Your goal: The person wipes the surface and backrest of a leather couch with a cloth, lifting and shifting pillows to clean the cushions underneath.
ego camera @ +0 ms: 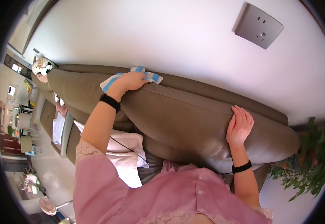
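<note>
My left hand presses a blue-and-white striped cloth onto the top edge of a brown leather sofa's backrest. Parts of the cloth stick out on both sides of the hand and behind it; the rest is hidden under the palm. Farther right, my right hand rests on the same backrest, near its upper seam, with fingers extended and nothing held. Both wrists wear black bands.
A white wall with a grey socket plate rises behind the sofa. A leafy plant stands at the right end. At the left are a cow-patterned plush toy and papers. Pale fabric and a dark cord lie on the seat.
</note>
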Demonstrator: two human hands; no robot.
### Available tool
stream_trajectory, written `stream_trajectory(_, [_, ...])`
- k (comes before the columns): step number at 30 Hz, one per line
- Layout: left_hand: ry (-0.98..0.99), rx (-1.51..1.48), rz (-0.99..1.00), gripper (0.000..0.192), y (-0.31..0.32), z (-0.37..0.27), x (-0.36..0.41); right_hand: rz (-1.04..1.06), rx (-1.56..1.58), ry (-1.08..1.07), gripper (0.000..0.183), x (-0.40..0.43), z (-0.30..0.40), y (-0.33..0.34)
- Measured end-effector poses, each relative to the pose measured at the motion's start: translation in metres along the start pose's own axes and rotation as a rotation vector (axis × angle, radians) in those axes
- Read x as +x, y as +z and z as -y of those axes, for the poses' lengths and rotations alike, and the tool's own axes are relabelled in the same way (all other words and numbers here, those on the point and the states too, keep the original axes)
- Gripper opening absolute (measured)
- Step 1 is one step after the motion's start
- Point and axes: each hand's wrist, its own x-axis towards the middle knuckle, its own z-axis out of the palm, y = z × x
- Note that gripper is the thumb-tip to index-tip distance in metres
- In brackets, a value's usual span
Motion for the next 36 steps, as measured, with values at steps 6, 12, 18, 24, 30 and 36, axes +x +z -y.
stream_trajectory(6, [0.001, 0.001, 0.239, 0.041, -0.013, -0.014, 0.02, -0.029, 0.04, 0.009, 0.026, 0.0, -0.001, 0.002])
stream_trajectory(12, [0.099, -0.036, 0.282, 0.048, -0.013, -0.075, 0.022, -0.055, 0.044, 0.011, 0.027, -0.002, -0.005, 0.002])
stream_trajectory(18, [0.36, 0.114, 0.367, 0.047, 0.0, -0.166, 0.041, -0.071, 0.052, 0.023, 0.025, -0.006, -0.009, 0.001])
stream_trajectory(24, [0.635, -0.261, 0.379, 0.046, 0.036, -0.252, 0.059, -0.066, 0.09, 0.02, 0.025, -0.006, -0.004, -0.003])
stream_trajectory(30, [0.503, -0.023, 0.275, 0.042, 0.027, -0.232, 0.058, -0.078, 0.101, 0.02, 0.025, -0.01, -0.012, -0.004])
stream_trajectory(36, [0.382, 0.303, 0.205, 0.036, 0.016, -0.079, 0.046, -0.083, 0.131, 0.004, 0.026, -0.004, -0.004, -0.004])
